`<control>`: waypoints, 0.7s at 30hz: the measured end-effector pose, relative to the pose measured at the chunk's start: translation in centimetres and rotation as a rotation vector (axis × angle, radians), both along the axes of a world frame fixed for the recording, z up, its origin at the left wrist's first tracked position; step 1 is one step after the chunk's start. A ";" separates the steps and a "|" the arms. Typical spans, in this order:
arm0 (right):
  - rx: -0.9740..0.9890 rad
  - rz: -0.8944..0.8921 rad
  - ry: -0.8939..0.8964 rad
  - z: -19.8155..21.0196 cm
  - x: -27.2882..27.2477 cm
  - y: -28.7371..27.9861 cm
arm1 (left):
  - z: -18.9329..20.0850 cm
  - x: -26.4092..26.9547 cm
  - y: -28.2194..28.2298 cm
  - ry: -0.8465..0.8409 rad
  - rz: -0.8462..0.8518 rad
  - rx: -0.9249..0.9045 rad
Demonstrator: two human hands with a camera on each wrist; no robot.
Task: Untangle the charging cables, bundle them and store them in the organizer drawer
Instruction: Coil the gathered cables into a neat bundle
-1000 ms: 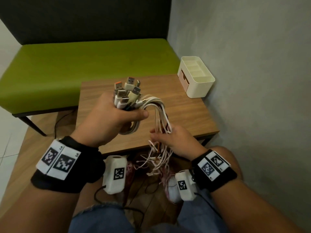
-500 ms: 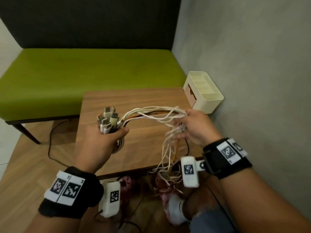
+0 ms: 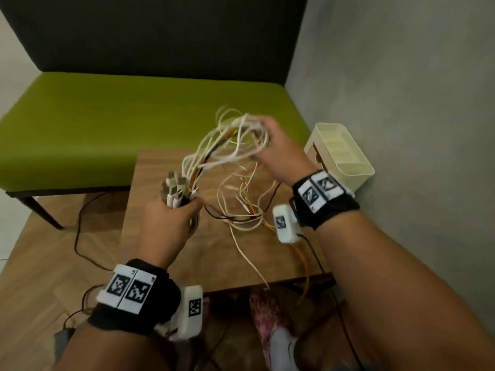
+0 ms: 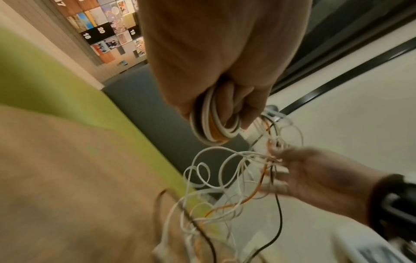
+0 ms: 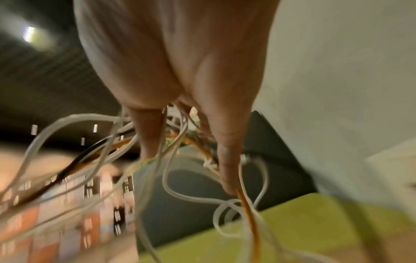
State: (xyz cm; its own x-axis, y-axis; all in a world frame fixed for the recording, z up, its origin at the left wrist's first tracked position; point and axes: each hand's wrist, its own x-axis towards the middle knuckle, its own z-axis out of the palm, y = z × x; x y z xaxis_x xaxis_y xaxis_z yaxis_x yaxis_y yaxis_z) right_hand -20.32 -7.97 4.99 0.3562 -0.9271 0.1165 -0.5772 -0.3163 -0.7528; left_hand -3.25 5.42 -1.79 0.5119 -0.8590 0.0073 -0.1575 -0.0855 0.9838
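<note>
a: near first. left hand (image 3: 171, 223) is fisted round the cables (image 3: 227, 153), fingers and thumb clamped, plug ends (image 3: 174, 187) sticking up out of the fist. over the wooden table (image 3: 166, 263).

b: writing?

a: square black-and-white marker tags on both wristbands (image 3: 131, 287), and on the white wrist cameras. no brand readable there.

b: right hand?

a: right hand (image 3: 278, 153) is further out and higher, gripping the other end of the cable loops. blurry in the head view. the strands arc between the two hands, loose white, orange and dark ends trail down onto the table and over its near edge.

b: wrist views add anything?

a: left wrist view shows a tight white and orange coil (image 4: 213, 124) clamped inside the left fist, hidden from the head view. the right wrist view shows two fingers (image 5: 227, 160) extended with strands threaded between and around them, the rest blurred, so i cannot tell the full grip.

b: far stuff?

a: cream organizer (image 3: 345, 167) at the table's far right corner by the grey wall, touching neither hand. no cables in it. green bench (image 3: 107, 124) behind. the left wrist view alone catches a far wall of panels (image 4: 108, 32) with numbers 18, 20, 19.
</note>
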 end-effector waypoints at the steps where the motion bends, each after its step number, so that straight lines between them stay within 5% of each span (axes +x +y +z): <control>1: 0.043 0.010 0.196 -2.0 -1.1 0.1 | -1.3 0.1 0.3 0.014 0.004 0.069; 3: 0.129 0.008 0.342 -5.1 -3.3 0.9 | -3.9 0.4 0.7 0.035 0.007 0.164; 8: 0.394 -0.259 0.314 -11.1 -6.4 5.2 | -7.0 0.8 1.1 0.068 0.030 0.227; 11: 0.544 -0.230 0.410 -14.2 -5.6 7.8 | -7.6 0.6 1.0 0.096 -0.006 0.259; 16: 0.385 -0.259 0.384 -16.6 -4.3 8.2 | -7.9 -1.3 1.5 -0.006 -0.203 0.254; 21: 0.321 -0.296 0.342 -17.3 -4.2 5.8 | -8.6 -2.0 1.7 0.017 -0.209 0.253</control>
